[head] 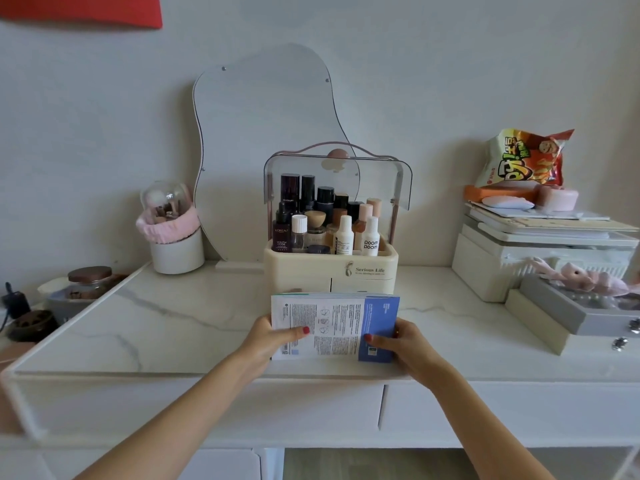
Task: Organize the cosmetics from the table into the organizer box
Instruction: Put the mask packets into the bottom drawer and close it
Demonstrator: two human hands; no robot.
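Note:
A stack of flat white and blue sheet-mask packets [334,327] stands on edge on the marble table, just in front of the cream organizer box [301,271]. My left hand [268,337] grips the stack's left side with the thumb across its front. My right hand [403,341] grips the right side the same way. The organizer's clear lid [398,181] is raised, and its upper compartment holds several bottles and tubes [325,223] standing upright. The stack hides the lower front of the organizer, where its drawers are.
A wavy mirror [263,133] leans on the wall behind the organizer. A white cup with brushes and a pink band [175,233] stands at the left. At the right are stacked white boxes [540,251], a snack bag [523,157] and a grey jewellery tray [581,306].

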